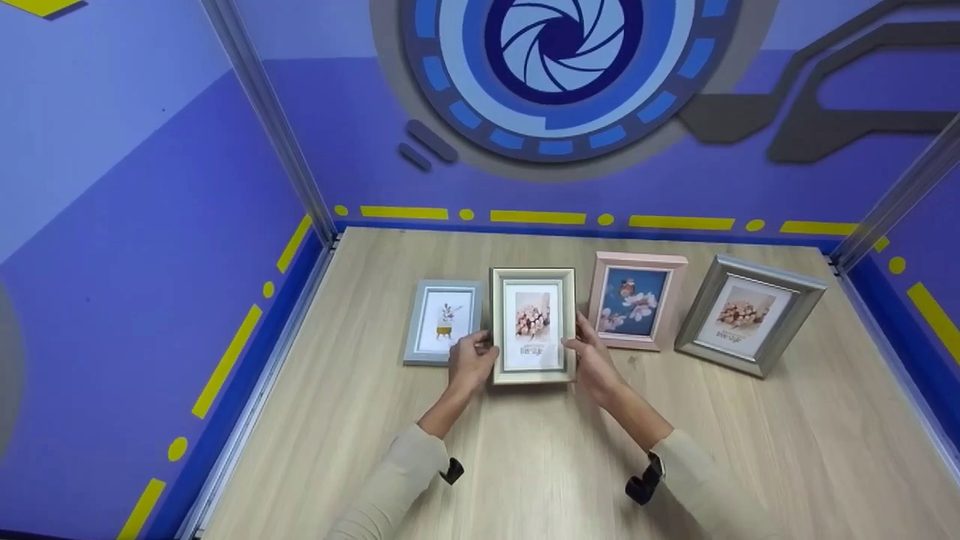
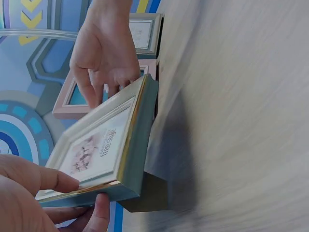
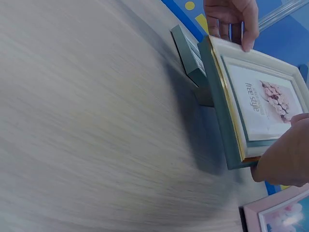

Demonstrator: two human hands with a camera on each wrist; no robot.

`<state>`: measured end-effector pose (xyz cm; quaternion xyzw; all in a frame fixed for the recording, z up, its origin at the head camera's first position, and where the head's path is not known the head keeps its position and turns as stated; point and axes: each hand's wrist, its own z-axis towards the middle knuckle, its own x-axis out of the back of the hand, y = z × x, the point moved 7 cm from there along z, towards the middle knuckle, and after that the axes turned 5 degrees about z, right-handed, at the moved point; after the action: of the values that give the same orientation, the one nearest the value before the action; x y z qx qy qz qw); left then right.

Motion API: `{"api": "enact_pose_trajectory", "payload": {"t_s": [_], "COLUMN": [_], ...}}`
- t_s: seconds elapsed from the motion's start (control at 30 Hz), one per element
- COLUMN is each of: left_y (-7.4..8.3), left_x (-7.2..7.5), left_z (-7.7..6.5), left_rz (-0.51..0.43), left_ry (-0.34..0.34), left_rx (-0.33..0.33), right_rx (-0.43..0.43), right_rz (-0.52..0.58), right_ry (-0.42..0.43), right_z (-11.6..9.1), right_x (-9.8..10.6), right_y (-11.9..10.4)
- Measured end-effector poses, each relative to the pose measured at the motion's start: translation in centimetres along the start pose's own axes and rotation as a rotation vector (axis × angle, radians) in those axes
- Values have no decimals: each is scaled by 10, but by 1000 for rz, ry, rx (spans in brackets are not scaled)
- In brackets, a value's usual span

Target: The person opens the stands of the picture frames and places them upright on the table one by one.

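A cream picture frame with a gold edge and a flower print is held between both hands. My left hand grips its left side, thumb on the front and fingers behind. The right hand grips the opposite side, its thumb on the front border. In the left wrist view the frame leans back, and its lower edge appears raised above its shadow. A stand leg juts out behind it. Close to the left hand is a small blue-grey picture frame; a pink picture frame stands by the right hand.
A larger silver picture frame stands at the far right, turned slightly. All rest on a light wooden table. Blue-purple panels with metal corner posts enclose the back and sides.
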<state>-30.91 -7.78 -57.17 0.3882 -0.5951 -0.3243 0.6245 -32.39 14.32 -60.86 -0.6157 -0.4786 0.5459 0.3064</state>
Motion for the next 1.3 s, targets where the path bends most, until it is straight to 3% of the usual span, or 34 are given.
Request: {"api": "enact_pose_trajectory", "payload": {"t_s": [0.2, 0.47, 0.7, 0.93, 1.13, 1.3], "left_y": [-3, -4, -8, -8, -6, -4], "left_x": [-5, -7, -13, -21, -26, -27], "left_z": [7, 25, 41, 54, 57, 56], "left_rz": [-8, -25, -75, -51, -38, -50], "left_ry": [31, 81, 99, 126, 149, 117], "left_rx": [31, -18, -55, -57, -69, -78], "right_rx": [55, 84, 96, 140, 149, 161], "right_rz": [-168, -324, -339, -341, -343, -346], "right_ry": [-5, -13, -59, -40, 8, 7], "right_z": [0, 5, 10, 17, 22, 23], "right_x": [0, -1, -1, 1, 8, 10], "right_y": [-8, -17, -22, -20, -12, -11]}}
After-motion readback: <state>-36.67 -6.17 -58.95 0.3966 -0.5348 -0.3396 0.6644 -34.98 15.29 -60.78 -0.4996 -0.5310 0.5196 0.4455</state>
